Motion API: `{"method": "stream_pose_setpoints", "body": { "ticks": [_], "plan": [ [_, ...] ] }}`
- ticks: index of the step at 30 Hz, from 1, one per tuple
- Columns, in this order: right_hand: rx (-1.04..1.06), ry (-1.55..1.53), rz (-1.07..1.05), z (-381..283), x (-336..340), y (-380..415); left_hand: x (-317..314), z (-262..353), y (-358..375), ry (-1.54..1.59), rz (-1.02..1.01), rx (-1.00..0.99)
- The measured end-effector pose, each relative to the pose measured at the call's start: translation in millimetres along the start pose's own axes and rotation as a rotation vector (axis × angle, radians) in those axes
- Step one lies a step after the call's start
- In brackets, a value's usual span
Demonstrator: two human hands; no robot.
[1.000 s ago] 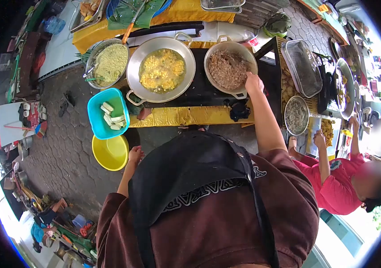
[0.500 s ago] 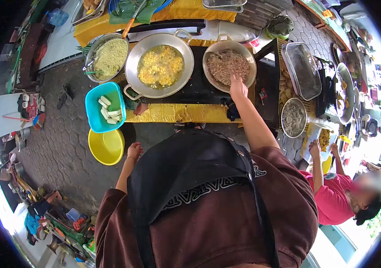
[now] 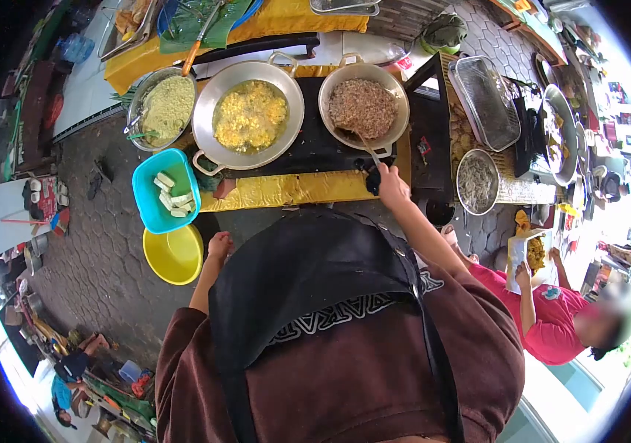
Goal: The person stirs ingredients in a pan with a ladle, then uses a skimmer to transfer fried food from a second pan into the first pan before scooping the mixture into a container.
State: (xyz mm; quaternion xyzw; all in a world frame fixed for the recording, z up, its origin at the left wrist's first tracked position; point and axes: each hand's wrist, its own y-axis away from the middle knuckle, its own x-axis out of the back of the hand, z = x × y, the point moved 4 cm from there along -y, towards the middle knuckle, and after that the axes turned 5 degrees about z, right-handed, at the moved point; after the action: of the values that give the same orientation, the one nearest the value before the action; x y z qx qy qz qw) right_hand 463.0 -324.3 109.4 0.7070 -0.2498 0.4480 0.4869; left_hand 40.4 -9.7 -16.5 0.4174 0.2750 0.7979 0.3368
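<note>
My right hand (image 3: 394, 184) is closed on the handle end of a spatula (image 3: 366, 145), whose head dips into the front left of a pan of reddish-brown crumbly food (image 3: 363, 108). Left of it, yellow fritters (image 3: 250, 117) bubble in oil in a wide two-handled wok (image 3: 208, 92). My left hand (image 3: 219, 245) hangs low beside my apron, right of a yellow tub (image 3: 174, 255), with its fingers curled; whether it holds anything is too small to tell. White blocks (image 3: 174, 198) lie in a turquoise basin (image 3: 147, 210) behind that tub.
A bowl of pale batter (image 3: 168, 111) stands left of the wok. To the right are a wire basket (image 3: 487, 103) and a round strainer (image 3: 478, 181). A person in pink (image 3: 552, 317) at the far right holds a lined tray of food (image 3: 528, 255). A yellow-covered ledge (image 3: 293, 190) runs before me.
My right hand has moved from over the brown food back toward me and now holds the spatula, whose handle has swung forward. The person in pink has lifted the tray. The view has shifted slightly.
</note>
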Motion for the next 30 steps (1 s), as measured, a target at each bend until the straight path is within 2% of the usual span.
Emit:
{"method": "stream_pose_setpoints", "body": {
  "ticks": [3,4,6,8,10,11,12,14,15,16,18,20,21,22,25,27,30],
  "plan": [
    [-0.063,-0.085,0.014,-9,-28,-48,9,44,15,-0.068,-0.050,0.043],
    [-0.116,-0.105,-0.022,-17,-11,-51,9,31,5,-0.075,-0.049,0.046],
    [-0.320,-0.278,0.027,-1,-20,-74,10,27,-10,-0.029,-0.003,-0.064],
    [-0.302,-0.251,0.033,15,-19,-70,12,29,-10,-0.042,0.006,-0.057],
    [0.054,-0.058,0.053,8,-4,-46,11,32,-6,-0.046,0.018,-0.048],
    [0.076,-0.006,-0.015,3,4,-31,10,30,-5,-0.064,0.011,-0.050],
    [-0.041,-0.076,-0.072,17,-32,-43,9,27,-4,-0.080,0.004,-0.053],
    [0.095,0.067,-0.075,-10,-35,-34,4,17,3,-0.075,0.008,-0.044],
    [0.262,0.271,-0.022,8,-105,-74,2,12,5,-0.071,0.016,-0.029],
    [0.138,0.079,-0.050,-7,-81,-73,-1,-7,-7,-0.067,0.020,-0.032],
    [-0.322,-0.304,-0.202,-46,22,-41,-8,-54,-40,0.186,-0.118,0.105],
    [-0.472,-0.458,-0.125,-29,15,-60,2,-19,-11,0.111,-0.037,0.071],
    [-0.491,-0.367,-0.067,-30,35,-49,9,-5,-1,0.039,0.039,0.037],
    [-0.031,0.002,0.077,-20,31,-48,11,-6,-5,0.034,0.039,0.033],
    [0.048,0.059,0.113,-6,42,-15,6,-30,-22,0.195,0.015,0.126],
    [0.009,0.148,-0.077,-2,29,-2,2,-31,-23,0.324,0.016,0.055],
    [-0.005,0.157,0.033,-5,-1,-18,-5,-29,-28,0.370,-0.029,0.082]
  ]
}}
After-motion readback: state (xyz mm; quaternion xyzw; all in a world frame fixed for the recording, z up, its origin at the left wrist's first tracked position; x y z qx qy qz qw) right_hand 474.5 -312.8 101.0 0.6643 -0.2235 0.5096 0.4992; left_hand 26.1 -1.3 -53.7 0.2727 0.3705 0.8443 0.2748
